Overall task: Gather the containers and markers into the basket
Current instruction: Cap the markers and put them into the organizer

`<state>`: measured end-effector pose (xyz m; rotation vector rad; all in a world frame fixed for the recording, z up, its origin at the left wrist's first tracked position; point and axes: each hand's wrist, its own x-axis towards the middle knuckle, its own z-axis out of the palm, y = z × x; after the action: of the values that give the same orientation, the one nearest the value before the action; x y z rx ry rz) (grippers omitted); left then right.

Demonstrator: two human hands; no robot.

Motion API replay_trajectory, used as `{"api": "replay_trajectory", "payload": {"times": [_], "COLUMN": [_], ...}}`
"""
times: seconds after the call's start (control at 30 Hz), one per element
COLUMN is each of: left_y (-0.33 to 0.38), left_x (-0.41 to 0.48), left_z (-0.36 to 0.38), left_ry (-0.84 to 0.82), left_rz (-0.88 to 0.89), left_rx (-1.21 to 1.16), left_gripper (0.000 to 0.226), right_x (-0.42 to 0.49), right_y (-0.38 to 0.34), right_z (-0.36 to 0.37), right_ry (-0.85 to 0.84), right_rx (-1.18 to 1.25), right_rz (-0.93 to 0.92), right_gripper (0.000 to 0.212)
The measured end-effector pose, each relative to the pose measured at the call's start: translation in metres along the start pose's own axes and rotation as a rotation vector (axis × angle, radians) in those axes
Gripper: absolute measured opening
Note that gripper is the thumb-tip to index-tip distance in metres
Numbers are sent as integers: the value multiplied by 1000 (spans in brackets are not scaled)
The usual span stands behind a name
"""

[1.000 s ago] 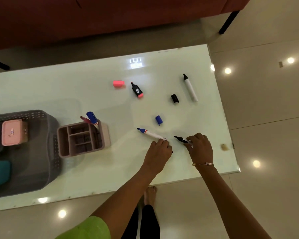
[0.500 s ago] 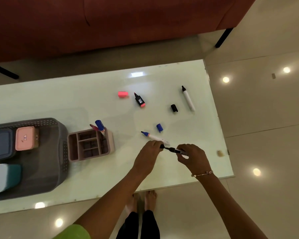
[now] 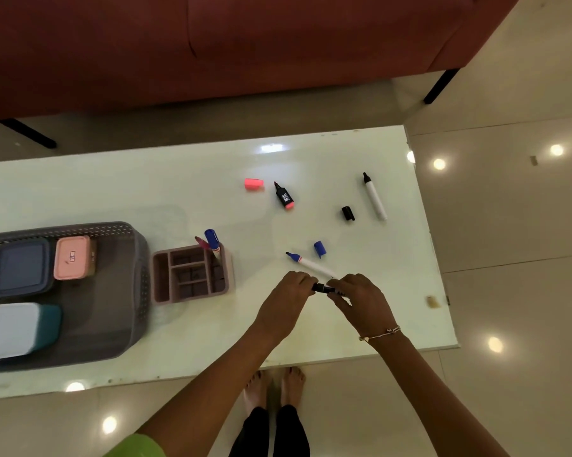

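Both hands meet over the table's near side around a black marker (image 3: 324, 288). My right hand (image 3: 360, 300) grips its barrel and my left hand (image 3: 286, 300) is closed on its cap end. Just beyond lies an uncapped blue marker (image 3: 311, 265) with its blue cap (image 3: 319, 249) beside it. Farther off lie a black-tipped white marker (image 3: 374, 196), a black cap (image 3: 347, 213), a stubby pink highlighter (image 3: 284, 196) and its pink cap (image 3: 254, 184). The grey basket (image 3: 126, 291) at left holds pink (image 3: 72, 257), navy (image 3: 22, 267) and teal-and-white (image 3: 14, 329) containers.
A pink divided organizer (image 3: 189, 275) stands between the basket and my hands, with a blue-capped marker (image 3: 212, 242) and a red one upright in its corner. The glossy white table (image 3: 146, 192) ends just right of my right wrist. A red sofa (image 3: 212, 44) is beyond it.
My right hand lifted the black marker off the table and my left hand came to its cap end. The two hands have drawn together. The view has shifted.
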<state>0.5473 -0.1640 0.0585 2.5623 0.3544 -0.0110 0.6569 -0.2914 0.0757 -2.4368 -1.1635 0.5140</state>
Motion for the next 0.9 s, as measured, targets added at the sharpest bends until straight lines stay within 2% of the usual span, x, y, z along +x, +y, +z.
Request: {"api": "replay_trajectory", "payload": {"times": [0.1, 0.17, 0.23, 0.33, 0.4, 0.5, 0.57, 0.63, 0.73, 0.9], "left_y": [-1, 3, 1, -13, -12, -4, -10, -22, -45, -71], "left_x": [0, 3, 3, -1, -9, -25, -42, -60, -83, -100], "left_z": [-3, -11, -16, -19, -29, -55, -74, -90, -107, -118], "left_ry": [27, 9, 8, -42, 1, 162, 282, 334, 317, 285], "left_rz": [55, 72, 72, 33, -22, -181, -313, -404, -515, -654], "left_rx": [52, 107, 115, -30, -66, -173, -189, -165, -101, -68], "left_gripper": [36, 46, 46, 38, 44, 58, 55, 51, 45, 43], "right_x": [0, 1, 3, 5, 5, 11, 18, 25, 38, 58], "right_y": [-8, -9, -10, -17, -30, -58, -81, -104, -139, -175], "right_z": [5, 5, 6, 10, 14, 9, 3, -2, -2, 22], "right_ry": [-44, -61, -73, -146, -183, -93, 43, 138, 192, 187], "right_rx": [6, 94, 137, 151, 184, 310, 458, 635, 778, 700], "right_rz": [4, 91, 123, 104, 80, 102, 163, 227, 245, 223], "right_gripper": [13, 26, 32, 21, 24, 24, 23, 24, 24, 19]}}
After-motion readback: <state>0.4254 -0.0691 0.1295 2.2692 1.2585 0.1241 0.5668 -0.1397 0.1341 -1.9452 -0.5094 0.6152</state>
